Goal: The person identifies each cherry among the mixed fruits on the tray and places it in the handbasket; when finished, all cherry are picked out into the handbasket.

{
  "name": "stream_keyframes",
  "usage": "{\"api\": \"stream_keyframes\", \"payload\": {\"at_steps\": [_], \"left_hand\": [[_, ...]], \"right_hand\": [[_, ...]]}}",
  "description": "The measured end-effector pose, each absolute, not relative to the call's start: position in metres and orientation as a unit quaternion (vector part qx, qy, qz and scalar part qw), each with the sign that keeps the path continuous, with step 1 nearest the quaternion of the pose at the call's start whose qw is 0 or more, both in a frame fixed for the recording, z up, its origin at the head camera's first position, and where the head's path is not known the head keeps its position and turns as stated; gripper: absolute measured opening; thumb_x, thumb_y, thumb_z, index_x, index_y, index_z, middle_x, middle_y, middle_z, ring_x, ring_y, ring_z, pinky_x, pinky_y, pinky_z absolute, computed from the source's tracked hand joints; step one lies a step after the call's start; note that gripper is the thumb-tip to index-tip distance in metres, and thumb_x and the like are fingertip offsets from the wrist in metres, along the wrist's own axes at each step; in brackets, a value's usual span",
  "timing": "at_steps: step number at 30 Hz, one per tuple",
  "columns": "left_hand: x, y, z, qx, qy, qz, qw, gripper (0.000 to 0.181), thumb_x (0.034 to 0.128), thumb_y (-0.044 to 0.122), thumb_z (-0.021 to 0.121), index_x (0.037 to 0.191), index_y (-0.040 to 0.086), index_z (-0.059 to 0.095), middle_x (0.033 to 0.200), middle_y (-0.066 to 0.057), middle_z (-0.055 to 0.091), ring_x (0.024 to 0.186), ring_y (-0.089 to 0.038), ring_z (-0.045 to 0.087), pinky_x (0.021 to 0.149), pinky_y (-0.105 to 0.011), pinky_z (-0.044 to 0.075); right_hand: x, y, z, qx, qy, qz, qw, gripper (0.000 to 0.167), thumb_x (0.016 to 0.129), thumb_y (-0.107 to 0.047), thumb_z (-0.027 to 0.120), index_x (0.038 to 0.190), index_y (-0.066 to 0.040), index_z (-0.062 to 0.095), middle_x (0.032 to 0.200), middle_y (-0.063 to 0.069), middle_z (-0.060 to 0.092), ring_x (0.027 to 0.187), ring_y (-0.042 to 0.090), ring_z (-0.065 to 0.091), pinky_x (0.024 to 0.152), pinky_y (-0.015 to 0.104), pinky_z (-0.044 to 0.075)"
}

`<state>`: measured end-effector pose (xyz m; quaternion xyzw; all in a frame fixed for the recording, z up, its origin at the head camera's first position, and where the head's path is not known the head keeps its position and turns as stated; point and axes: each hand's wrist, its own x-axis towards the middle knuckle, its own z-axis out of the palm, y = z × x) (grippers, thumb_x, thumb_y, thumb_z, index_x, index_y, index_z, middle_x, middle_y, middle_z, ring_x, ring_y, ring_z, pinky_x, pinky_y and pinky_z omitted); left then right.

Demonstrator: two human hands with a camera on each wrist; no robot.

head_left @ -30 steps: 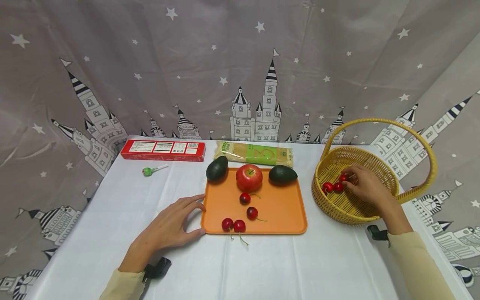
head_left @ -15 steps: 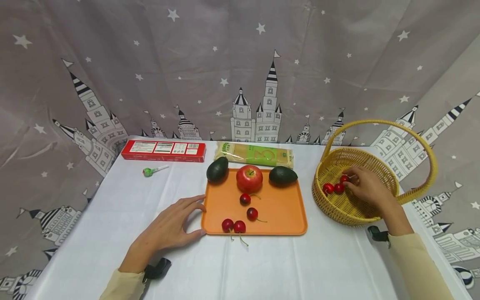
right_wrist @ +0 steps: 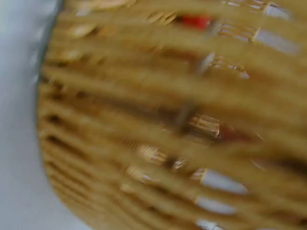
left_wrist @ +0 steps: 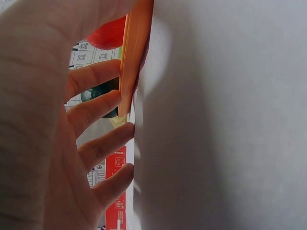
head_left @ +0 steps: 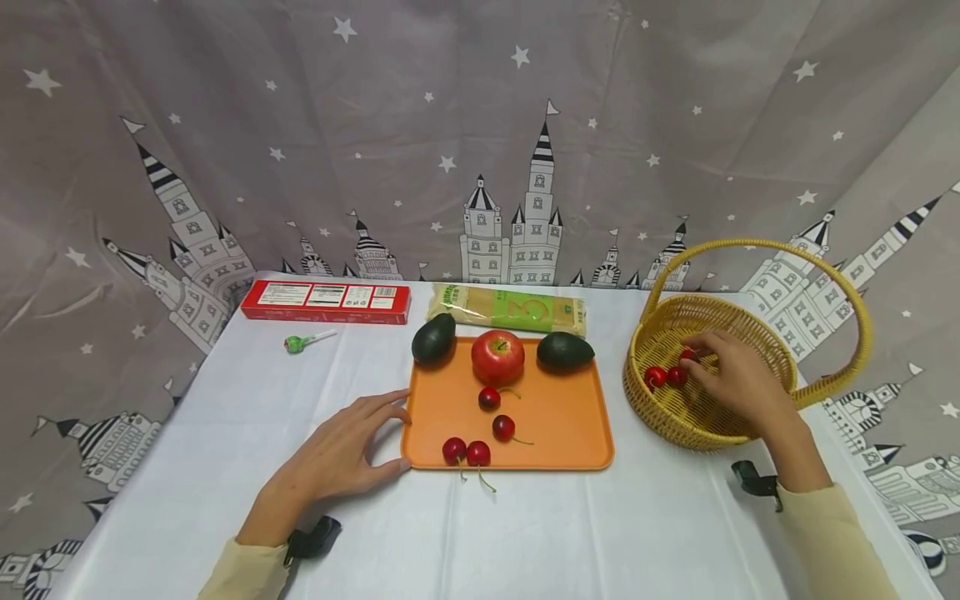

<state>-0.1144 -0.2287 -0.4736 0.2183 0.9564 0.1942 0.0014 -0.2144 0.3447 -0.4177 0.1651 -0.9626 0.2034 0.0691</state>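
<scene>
My left hand (head_left: 337,454) has its fingers spread at the left edge of the orange tray (head_left: 570,446); in the left wrist view, fingertips touch the tray's side (left_wrist: 134,48). My right hand (head_left: 738,375) is inside the wicker basket (head_left: 675,429), its thumb and fingertips around a red cherry (head_left: 687,355); whether they pinch it is unclear. Two more cherries, one (head_left: 656,377) and another (head_left: 677,377), lie beside it. The basket's weave (right_wrist: 105,134) hides the right hand in its blurred wrist view. An apple (head_left: 498,357) and several cherries (head_left: 504,428) are on the tray.
One avocado (head_left: 433,340) leans at the tray's back left corner, another (head_left: 565,352) at the back right. Behind lies a noodle packet (head_left: 510,308). A red box (head_left: 326,302) and green lollipop (head_left: 294,343) are at left. The basket's handle (head_left: 862,333) arches high.
My right wrist has shifted slightly toward the near right, and the thumb stands a little farther from the fingers. The left hand and the fruit have stayed in place.
</scene>
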Motion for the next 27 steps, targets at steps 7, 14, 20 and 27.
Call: {"api": "stream_keyframes", "payload": {"at_steps": [7,14,20,27], "left_hand": [[-0.114,-0.229,-0.473,0.221,0.955,0.196,-0.004,0.053,0.0844,0.053,0.086,0.128,0.029,0.067,0.164,-0.001,0.051,0.147,-0.031,0.053,0.116,-0.060,0.048],[-0.115,-0.229,-0.473,0.218,0.956,0.194,0.000,0.053,0.0858,0.055,0.084,0.129,0.030,0.067,0.164,0.000,0.051,0.147,-0.030,0.052,0.116,-0.061,0.048],[-0.116,-0.228,-0.473,0.211,0.958,0.192,0.006,0.054,0.0850,0.057,0.084,0.130,0.031,0.067,0.165,0.000,0.050,0.147,-0.030,0.052,0.115,-0.061,0.048],[-0.114,-0.229,-0.473,0.214,0.957,0.195,0.008,0.053,0.0857,0.057,0.083,0.129,0.030,0.067,0.165,0.001,0.050,0.148,-0.030,0.052,0.117,-0.061,0.047]], "right_hand": [[-0.200,0.323,-0.405,0.167,-0.959,0.209,0.089,0.037,0.098,-0.013,0.079,0.132,-0.001,0.070,0.118,0.020,0.070,0.105,0.040,0.067,0.090,0.063,0.057],[-0.188,0.300,-0.393,0.189,-0.954,0.201,0.121,0.036,0.096,-0.013,0.081,0.130,-0.005,0.071,0.118,0.017,0.069,0.093,0.033,0.064,0.078,0.051,0.058],[-0.185,0.280,-0.391,0.220,-0.945,0.207,0.122,0.036,0.095,-0.014,0.082,0.130,-0.008,0.072,0.123,0.014,0.070,0.098,0.032,0.065,0.082,0.050,0.060],[-0.182,0.262,-0.398,0.236,-0.941,0.215,0.108,0.032,0.098,-0.016,0.080,0.129,-0.012,0.072,0.119,0.010,0.070,0.094,0.029,0.068,0.082,0.049,0.063]]}}
